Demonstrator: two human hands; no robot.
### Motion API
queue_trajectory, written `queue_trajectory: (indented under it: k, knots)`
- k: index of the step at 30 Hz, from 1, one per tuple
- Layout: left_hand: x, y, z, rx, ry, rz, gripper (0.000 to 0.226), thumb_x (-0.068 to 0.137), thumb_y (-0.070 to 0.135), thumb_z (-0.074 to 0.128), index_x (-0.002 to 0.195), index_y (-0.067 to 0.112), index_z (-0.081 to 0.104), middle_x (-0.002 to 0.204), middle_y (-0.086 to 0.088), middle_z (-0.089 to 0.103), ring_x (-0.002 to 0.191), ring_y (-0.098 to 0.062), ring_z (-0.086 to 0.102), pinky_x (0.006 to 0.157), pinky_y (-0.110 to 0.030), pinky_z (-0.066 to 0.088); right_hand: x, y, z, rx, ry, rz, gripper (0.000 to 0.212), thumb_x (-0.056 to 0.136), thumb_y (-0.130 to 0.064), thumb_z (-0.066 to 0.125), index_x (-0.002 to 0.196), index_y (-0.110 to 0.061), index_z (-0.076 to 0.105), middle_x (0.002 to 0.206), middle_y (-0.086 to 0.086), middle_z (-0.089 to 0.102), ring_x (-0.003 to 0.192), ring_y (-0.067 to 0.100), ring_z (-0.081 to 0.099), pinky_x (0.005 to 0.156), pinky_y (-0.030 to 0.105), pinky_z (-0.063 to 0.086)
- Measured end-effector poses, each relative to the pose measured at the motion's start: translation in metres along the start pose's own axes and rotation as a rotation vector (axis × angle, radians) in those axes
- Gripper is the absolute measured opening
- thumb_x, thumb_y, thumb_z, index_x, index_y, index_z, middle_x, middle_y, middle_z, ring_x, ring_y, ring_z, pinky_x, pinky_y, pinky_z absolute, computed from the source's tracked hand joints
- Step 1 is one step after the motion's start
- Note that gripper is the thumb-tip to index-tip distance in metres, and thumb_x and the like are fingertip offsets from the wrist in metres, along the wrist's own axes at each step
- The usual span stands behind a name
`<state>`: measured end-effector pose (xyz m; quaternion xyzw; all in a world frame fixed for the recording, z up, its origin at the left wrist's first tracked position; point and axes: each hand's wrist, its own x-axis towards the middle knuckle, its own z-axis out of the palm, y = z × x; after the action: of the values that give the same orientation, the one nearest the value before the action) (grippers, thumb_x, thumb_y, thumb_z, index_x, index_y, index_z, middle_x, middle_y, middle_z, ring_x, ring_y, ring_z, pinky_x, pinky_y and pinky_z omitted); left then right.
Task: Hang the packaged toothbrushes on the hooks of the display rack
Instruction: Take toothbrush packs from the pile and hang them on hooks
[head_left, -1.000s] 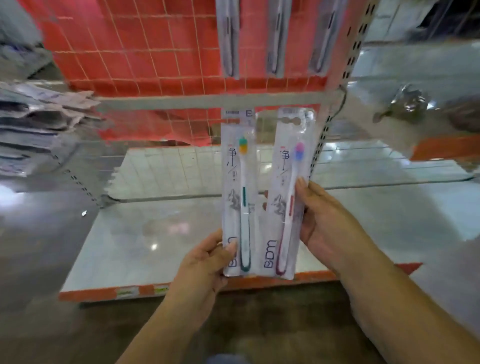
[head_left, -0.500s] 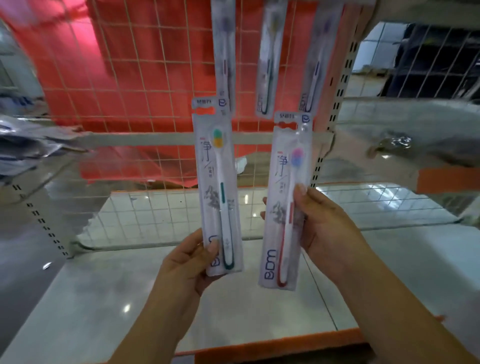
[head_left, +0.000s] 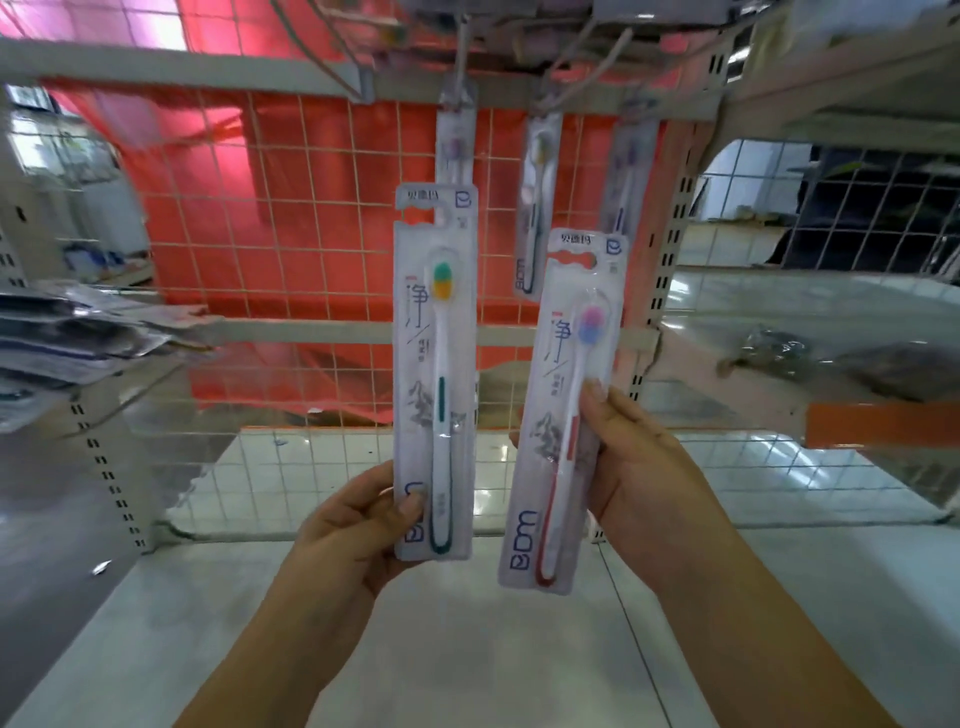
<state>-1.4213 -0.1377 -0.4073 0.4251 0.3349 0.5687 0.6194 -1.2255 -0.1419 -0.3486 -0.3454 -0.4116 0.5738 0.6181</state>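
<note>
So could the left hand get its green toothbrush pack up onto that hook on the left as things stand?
Probably yes. The left hand holds the green toothbrush pack upright just below the leftmost hook, with nothing between them. One pack already hangs there, but the hook seems to have room.

Three packaged toothbrushes (head_left: 537, 208) are carried on hooks (head_left: 460, 57) of the wire-grid display rack (head_left: 311, 208). A pale glossy shelf (head_left: 493, 649) is seen below; crumpled packets (head_left: 78, 338) are piled at left.
</note>
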Motion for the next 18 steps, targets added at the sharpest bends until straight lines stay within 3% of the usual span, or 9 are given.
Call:
queue_trajectory:
  k: [3, 6, 8, 10, 18]
  knots:
    - [-0.008, 0.003, 0.007, -0.011, -0.002, 0.030, 0.040, 0.050, 0.027, 0.085, 0.088, 0.018, 0.077, 0.092, -0.012, 0.073, 0.077, -0.023, 0.071, 0.061, -0.032, 0.059, -0.009, -0.004, -0.004, -0.034, -0.023, -0.007, 0.041, 0.076, -0.033, 0.054, 0.111, -0.015, 0.066, 0.100, 0.008, 0.073, 0.088, 0.022, 0.070, 0.080, 0.039, 0.056]
    - [-0.010, -0.002, 0.018, 0.012, -0.011, 0.060, 0.074, 0.023, 0.038, 0.094, 0.092, 0.017, 0.076, 0.094, -0.013, 0.073, 0.078, -0.023, 0.071, 0.061, -0.030, 0.058, -0.016, -0.010, -0.013, -0.034, -0.040, -0.007, 0.039, 0.077, -0.034, 0.054, 0.110, -0.016, 0.066, 0.102, 0.008, 0.072, 0.092, 0.024, 0.069, 0.084, 0.043, 0.055]
    - [-0.008, -0.004, 0.029, 0.016, -0.002, 0.066, 0.056, 0.041, 0.028, 0.091, 0.092, 0.013, 0.075, 0.091, -0.014, 0.073, 0.075, -0.023, 0.071, 0.061, -0.031, 0.059, -0.016, -0.016, -0.019, -0.023, -0.043, -0.011, 0.039, 0.076, -0.033, 0.055, 0.109, -0.016, 0.066, 0.101, 0.008, 0.073, 0.090, 0.024, 0.070, 0.083, 0.043, 0.055]
    - [-0.003, -0.005, 0.046, 0.027, 0.013, 0.066, 0.033, 0.063, 0.013, 0.070, 0.096, 0.010, 0.072, 0.088, -0.014, 0.073, 0.072, -0.022, 0.071, 0.060, -0.030, 0.059, -0.016, -0.022, -0.024, -0.012, -0.044, -0.015, 0.037, 0.077, -0.032, 0.055, 0.108, -0.015, 0.067, 0.100, 0.009, 0.073, 0.089, 0.024, 0.070, 0.082, 0.042, 0.055]
    - [0.044, 0.002, 0.098, 0.175, 0.025, 0.117, 0.023, 0.080, -0.002, 0.058, 0.091, 0.014, 0.069, 0.078, -0.003, 0.074, 0.068, -0.015, 0.069, 0.057, -0.024, 0.057, -0.009, -0.042, -0.059, 0.003, 0.038, -0.018, 0.027, 0.072, -0.031, 0.055, 0.092, -0.020, 0.071, 0.090, 0.006, 0.074, 0.074, 0.019, 0.071, 0.067, 0.037, 0.060]
